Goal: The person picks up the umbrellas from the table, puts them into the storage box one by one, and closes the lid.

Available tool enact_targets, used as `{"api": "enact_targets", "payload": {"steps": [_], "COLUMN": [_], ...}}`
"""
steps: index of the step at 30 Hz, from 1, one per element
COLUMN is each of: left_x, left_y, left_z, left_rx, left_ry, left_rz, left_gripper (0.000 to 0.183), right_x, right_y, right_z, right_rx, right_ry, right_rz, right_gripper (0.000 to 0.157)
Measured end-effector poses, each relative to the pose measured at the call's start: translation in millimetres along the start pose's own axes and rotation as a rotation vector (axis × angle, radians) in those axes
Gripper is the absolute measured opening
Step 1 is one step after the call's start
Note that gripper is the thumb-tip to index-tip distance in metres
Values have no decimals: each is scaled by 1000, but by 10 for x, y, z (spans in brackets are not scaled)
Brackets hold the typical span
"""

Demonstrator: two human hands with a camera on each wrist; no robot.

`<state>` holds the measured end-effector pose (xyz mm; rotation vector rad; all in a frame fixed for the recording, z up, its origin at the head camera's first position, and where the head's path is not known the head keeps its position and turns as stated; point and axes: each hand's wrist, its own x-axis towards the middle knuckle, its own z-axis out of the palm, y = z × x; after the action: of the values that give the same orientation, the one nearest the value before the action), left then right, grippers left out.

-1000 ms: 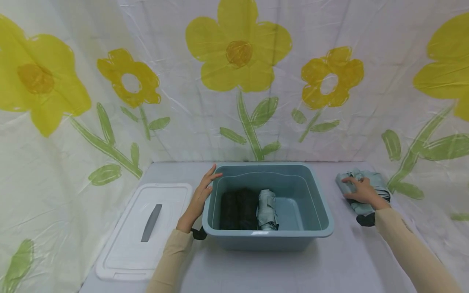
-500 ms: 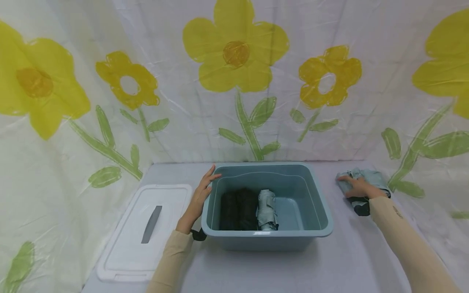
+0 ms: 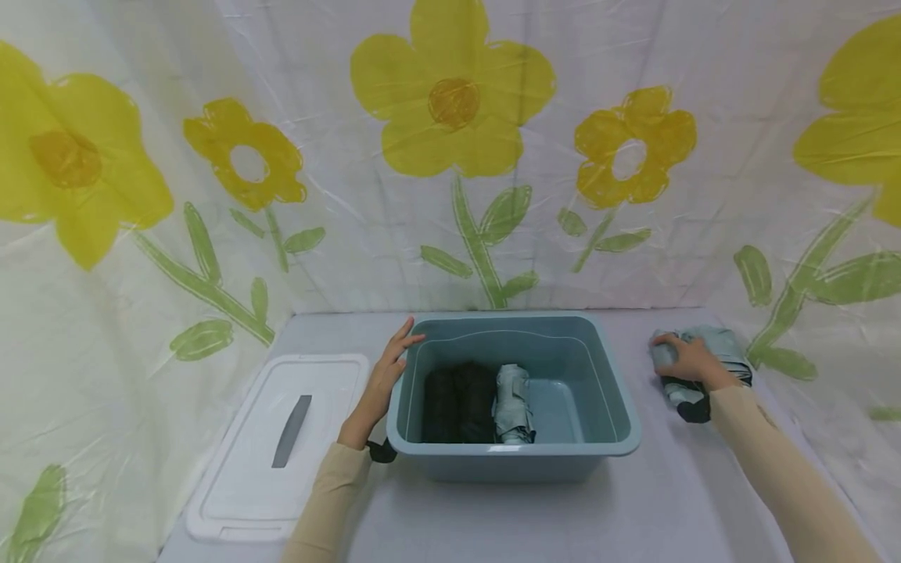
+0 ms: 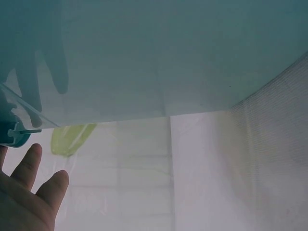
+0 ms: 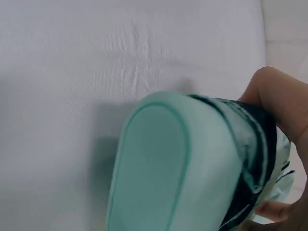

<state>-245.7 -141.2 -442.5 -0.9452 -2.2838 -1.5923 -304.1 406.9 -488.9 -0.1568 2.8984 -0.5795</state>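
My right hand [image 3: 693, 363] grips a folded pale green umbrella [image 3: 663, 356] at the far right of the table. In the right wrist view, thumb and fingers wrap its cloth, and the smooth oval handle end [image 5: 149, 166] faces the camera. More pale folded fabric [image 3: 721, 344] lies just beyond, partly hidden by the hand. My left hand [image 3: 382, 379] rests with extended fingers along the left side of a blue-green plastic bin [image 3: 514, 449]. Inside the bin, two dark rolled bundles [image 3: 457, 403] lie beside a pale folded umbrella [image 3: 514, 399].
A white lid [image 3: 232, 485] with a grey handle [image 3: 292, 432] lies flat to the left of the bin. Behind the table hangs a white curtain [image 3: 338, 258] with yellow flowers. Bare bin floor [image 3: 556, 410] shows right of the pale umbrella.
My right hand's fingers have drawn in around the umbrella, which has shifted slightly. The left hand and the bin stay where they were.
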Motion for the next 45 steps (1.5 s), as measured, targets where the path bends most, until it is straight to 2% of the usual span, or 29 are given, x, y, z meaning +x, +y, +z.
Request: {"api": "enact_targets", "payload": {"steps": [3,6,12,17,34,45], "left_x": [0,1,-2,-8,-12,-9], "left_y": [-10,-8,-12,-33,-36,-36], "left_z": [0,1,2,0,5,3], "left_rx": [-5,-5,-7,-16,-25,-42], "left_ry": [-1,0,2,-1,7,7], "left_rz": [2,7,-4,-5,0,0], "left_gripper": [42,42,43,42,41,41], "right_x": [-9,-17,-47,-76,-37,-85], "right_y": [7,3,-97,-207,-435,-648], "right_z": [30,40,8,-34,-42,-83], "right_rx": [13,63,252,341,458,537], "right_ry": [54,74,58,45,138,58], "right_rz": [-17,-31,-37,-31,51,26], "right_gripper": [57,59,62,65,75,62]}}
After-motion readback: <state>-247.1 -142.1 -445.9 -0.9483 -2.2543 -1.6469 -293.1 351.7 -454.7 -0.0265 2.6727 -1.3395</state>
